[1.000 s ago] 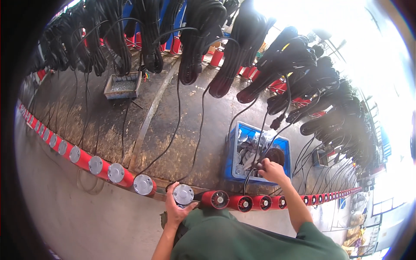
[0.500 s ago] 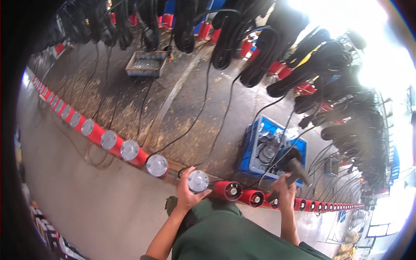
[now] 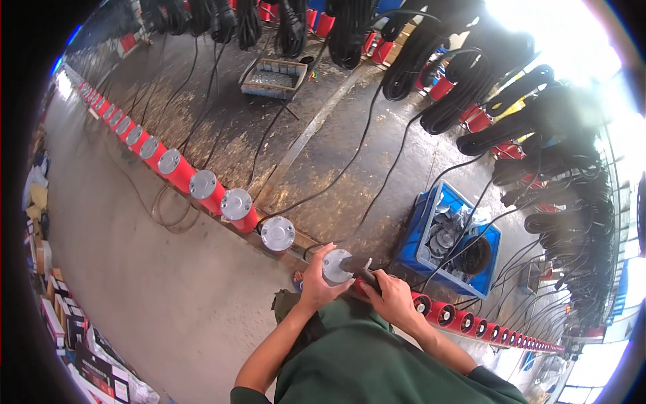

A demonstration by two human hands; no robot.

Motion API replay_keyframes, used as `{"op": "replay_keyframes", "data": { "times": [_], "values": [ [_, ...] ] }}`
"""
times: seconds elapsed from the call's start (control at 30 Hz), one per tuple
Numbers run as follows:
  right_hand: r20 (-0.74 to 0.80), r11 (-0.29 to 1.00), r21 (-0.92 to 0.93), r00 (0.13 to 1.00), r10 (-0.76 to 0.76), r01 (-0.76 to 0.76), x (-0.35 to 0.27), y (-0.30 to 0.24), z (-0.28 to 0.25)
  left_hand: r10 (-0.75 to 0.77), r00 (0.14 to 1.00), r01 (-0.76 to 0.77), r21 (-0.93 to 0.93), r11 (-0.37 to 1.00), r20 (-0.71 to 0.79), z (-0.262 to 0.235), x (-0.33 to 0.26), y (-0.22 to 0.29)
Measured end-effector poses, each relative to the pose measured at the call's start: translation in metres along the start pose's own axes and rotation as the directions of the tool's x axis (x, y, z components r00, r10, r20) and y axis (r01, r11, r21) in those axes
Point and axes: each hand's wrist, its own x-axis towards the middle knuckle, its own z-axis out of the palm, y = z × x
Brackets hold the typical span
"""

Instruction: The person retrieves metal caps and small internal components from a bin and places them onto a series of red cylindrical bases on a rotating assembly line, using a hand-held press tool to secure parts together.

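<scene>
My left hand [image 3: 315,288] is wrapped round a round silver end cap [image 3: 333,266] at the near edge of the workbench. The red cylinder under that cap is mostly hidden by my hands. Closed on the handle of a hammer [image 3: 355,265], my right hand [image 3: 396,299] holds its dark head over the cap's right side; whether it touches cannot be told. To the left, red cylinders [image 3: 247,221] stand in a row topped with silver caps [image 3: 278,233]. On the right, several red cylinders [image 3: 441,314] have uncovered ends with dark insides.
A blue crate [image 3: 408,254] holding loose silver caps and a dark round object [image 3: 474,254] stands on the bench [image 3: 336,182]. Farther back sits a shallow tray [image 3: 272,89] of small parts. Black cable bundles [image 3: 404,64] hang overhead, their cords trailing across the bench.
The hammer has swung left and down from in front of the blue crate to the cap by my left hand. My left hand stays round the cap. The whole view has shifted.
</scene>
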Motion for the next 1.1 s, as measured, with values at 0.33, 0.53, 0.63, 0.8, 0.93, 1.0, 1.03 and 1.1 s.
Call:
{"op": "replay_keyframes", "data": {
  "times": [0.33, 0.53, 0.63, 0.8, 0.93, 1.0, 1.03, 1.1],
  "values": [
    [0.021, 0.998, -0.067, 1.0, -0.013, 0.015, 0.002, 0.0, 0.01, 0.073, 0.997, -0.071, 0.064, 0.995, -0.029, -0.002, -0.002, -0.005],
    [0.004, 0.998, -0.069, 1.0, -0.006, 0.006, -0.001, -0.004, 0.011, 0.078, 0.997, -0.077, 0.055, 0.996, -0.008, -0.004, -0.001, -0.007],
    [0.037, 0.996, -0.084, 0.999, 0.0, 0.003, 0.0, 0.002, 0.014, 0.066, 0.998, -0.066, 0.055, 0.996, 0.009, -0.004, -0.002, -0.005],
    [-0.009, 0.999, -0.032, 1.0, -0.011, 0.01, -0.001, -0.001, 0.01, 0.07, 0.998, -0.07, 0.019, 0.997, 0.01, -0.002, 0.0, -0.005],
    [0.055, 0.999, -0.034, 0.998, 0.011, -0.009, 0.006, 0.01, 0.013, 0.069, 0.998, -0.069, 0.059, 0.996, 0.004, -0.003, -0.001, -0.005],
    [0.05, 0.998, 0.057, 0.998, -0.042, 0.039, 0.01, -0.001, -0.005, 0.079, 0.997, -0.079, 0.061, 0.995, -0.005, -0.004, -0.002, -0.004],
    [0.056, 0.998, 0.057, 0.998, -0.041, 0.037, 0.009, -0.011, -0.012, 0.073, 0.997, -0.072, 0.061, 0.996, -0.007, -0.003, -0.002, -0.003],
    [-0.068, 0.977, 0.196, 0.995, -0.068, 0.081, 0.009, -0.024, -0.021, 0.092, 0.996, -0.092, 0.024, 0.996, -0.019, 0.0, 0.001, -0.002]
  ]
}}
